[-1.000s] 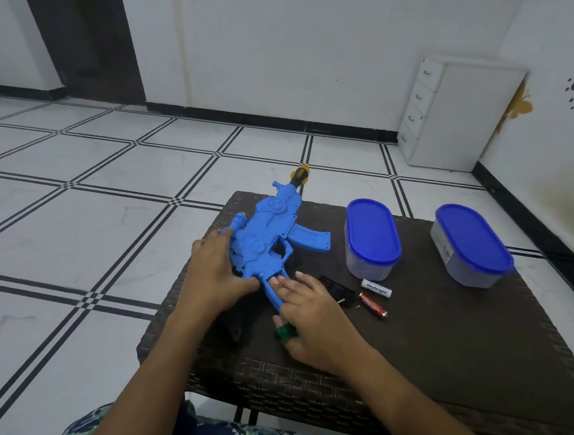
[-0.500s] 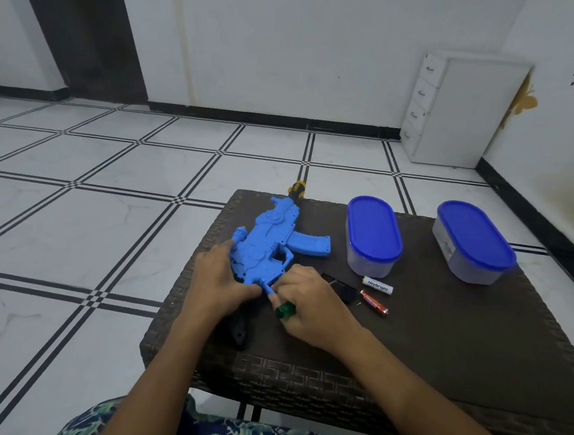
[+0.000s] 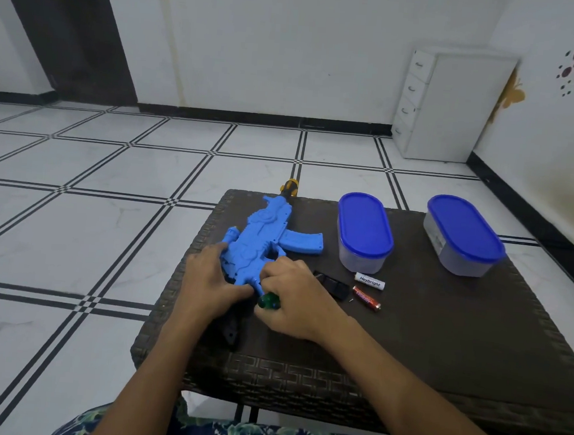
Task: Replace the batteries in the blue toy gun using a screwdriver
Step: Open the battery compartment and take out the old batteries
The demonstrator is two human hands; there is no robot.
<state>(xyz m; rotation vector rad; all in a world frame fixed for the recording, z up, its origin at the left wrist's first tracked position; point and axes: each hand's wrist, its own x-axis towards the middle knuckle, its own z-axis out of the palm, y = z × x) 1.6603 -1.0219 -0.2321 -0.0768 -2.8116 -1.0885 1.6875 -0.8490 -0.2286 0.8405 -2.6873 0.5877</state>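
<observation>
The blue toy gun (image 3: 265, 239) lies flat on the dark woven table (image 3: 441, 332), muzzle pointing away from me. My left hand (image 3: 210, 283) rests on its rear part, fingers laid over the body. My right hand (image 3: 297, 302) grips a green-handled screwdriver (image 3: 268, 300) beside the gun's grip; the shaft is hidden by my fingers. A small black cover (image 3: 332, 284) lies just right of that hand. Beyond it lie a white battery (image 3: 370, 281) and a red battery (image 3: 366, 298).
Two clear tubs with blue lids stand at the back of the table, one in the middle (image 3: 363, 232) and one at the right (image 3: 463, 234). A black part (image 3: 230, 331) lies under my left wrist. A white drawer cabinet (image 3: 452, 106) stands by the far wall.
My right hand has curled round the screwdriver's green handle and moved up against the gun's grip. My left hand stays on the gun.
</observation>
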